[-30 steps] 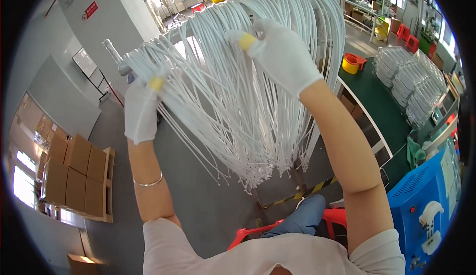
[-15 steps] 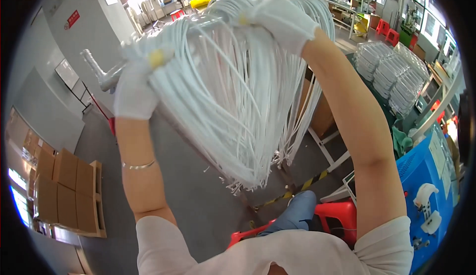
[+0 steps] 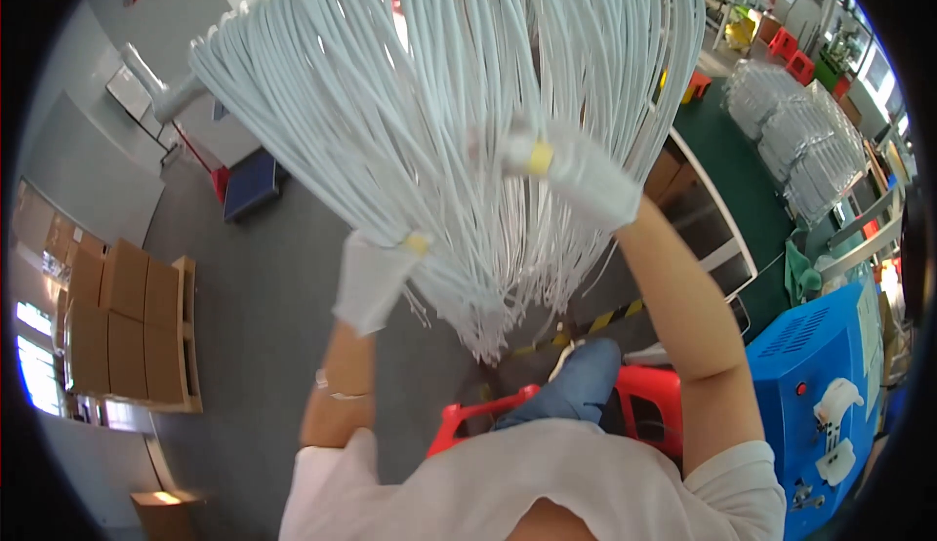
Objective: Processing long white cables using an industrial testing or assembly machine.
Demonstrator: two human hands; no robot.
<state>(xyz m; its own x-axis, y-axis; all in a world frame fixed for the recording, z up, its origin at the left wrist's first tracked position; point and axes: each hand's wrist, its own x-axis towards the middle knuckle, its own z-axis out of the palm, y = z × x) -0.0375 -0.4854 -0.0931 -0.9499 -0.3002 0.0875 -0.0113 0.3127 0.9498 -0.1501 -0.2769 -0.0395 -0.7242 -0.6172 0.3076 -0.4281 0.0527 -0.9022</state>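
Observation:
A wide curtain of thin white cables [image 3: 390,82] hangs in front of me, its loose ends drawn together low in the middle. At the bundle's lower left edge is my left hand [image 3: 376,273] in a white glove, touching the cables; its fingers blur into them. My right hand [image 3: 581,175], also gloved in white, lies across the front of the bundle, higher and to the right. Motion smears its fingers, so I cannot make out their grip. Each glove shows a yellow band on a finger or thumb.
A silvery wrapped bar [image 3: 176,100] juts out left of the cables. Below me is a red stool [image 3: 652,400]. At right are a blue machine [image 3: 781,365] and stacked clear trays [image 3: 800,141] on a green surface. Cardboard boxes [image 3: 127,331] stand on a pallet at left.
Both hands have come down from the top of the bundle, the left one also moving right. The cables now look more spread out, and the view has tilted downward.

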